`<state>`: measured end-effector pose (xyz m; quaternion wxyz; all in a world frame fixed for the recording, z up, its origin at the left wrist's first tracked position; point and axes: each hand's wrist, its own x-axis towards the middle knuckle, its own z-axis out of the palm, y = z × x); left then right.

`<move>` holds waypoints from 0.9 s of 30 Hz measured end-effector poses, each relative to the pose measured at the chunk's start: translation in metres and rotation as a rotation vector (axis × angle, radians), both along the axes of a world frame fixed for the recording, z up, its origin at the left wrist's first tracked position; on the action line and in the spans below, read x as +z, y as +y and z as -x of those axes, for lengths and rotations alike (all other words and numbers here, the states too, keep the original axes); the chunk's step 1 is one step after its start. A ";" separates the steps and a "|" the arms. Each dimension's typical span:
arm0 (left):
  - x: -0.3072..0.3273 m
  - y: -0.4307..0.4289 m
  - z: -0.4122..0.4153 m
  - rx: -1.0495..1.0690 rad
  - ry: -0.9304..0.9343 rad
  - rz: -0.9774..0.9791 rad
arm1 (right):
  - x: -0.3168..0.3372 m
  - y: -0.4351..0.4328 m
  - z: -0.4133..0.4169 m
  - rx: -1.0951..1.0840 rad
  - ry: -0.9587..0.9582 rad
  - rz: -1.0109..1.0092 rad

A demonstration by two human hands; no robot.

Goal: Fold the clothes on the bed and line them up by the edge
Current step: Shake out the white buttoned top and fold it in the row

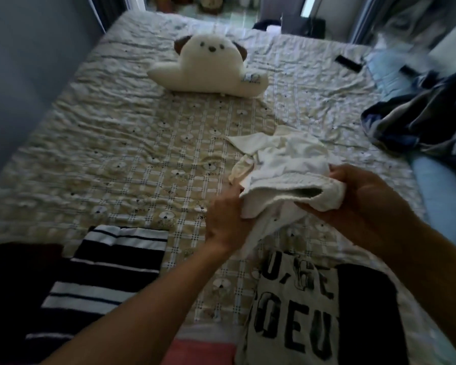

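Bed [90,127] filled the frame, its quilted cover wrinkled. At the right edge of the frame a dark heap of clothes [419,122] lay unfolded. Along the bottom you had a dark garment [16,272], a striped garment [111,272] and a printed shirt [295,312] lying flat in a row, apparently folded. The white garment [282,167] sat right of centre, near end lifted, far end crumpled on the cover. Your left hand [224,219] gripped its near left edge. Your right hand [358,193] had fingers curled round the rolled hem. Judgement: roughly midway, with this piece not yet folded and the heap to come.
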<state>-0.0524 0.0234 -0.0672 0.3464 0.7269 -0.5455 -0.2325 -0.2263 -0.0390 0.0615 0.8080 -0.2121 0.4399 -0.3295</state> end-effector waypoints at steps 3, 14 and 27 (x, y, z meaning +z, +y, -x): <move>0.062 0.019 -0.017 -0.111 0.150 0.022 | 0.051 0.014 0.010 0.004 0.131 0.069; 0.342 0.087 -0.044 -0.382 -0.192 -0.041 | 0.235 0.118 -0.002 0.575 0.837 0.937; 0.466 0.176 -0.137 -0.421 -0.703 0.093 | 0.298 0.147 -0.043 0.719 1.223 1.569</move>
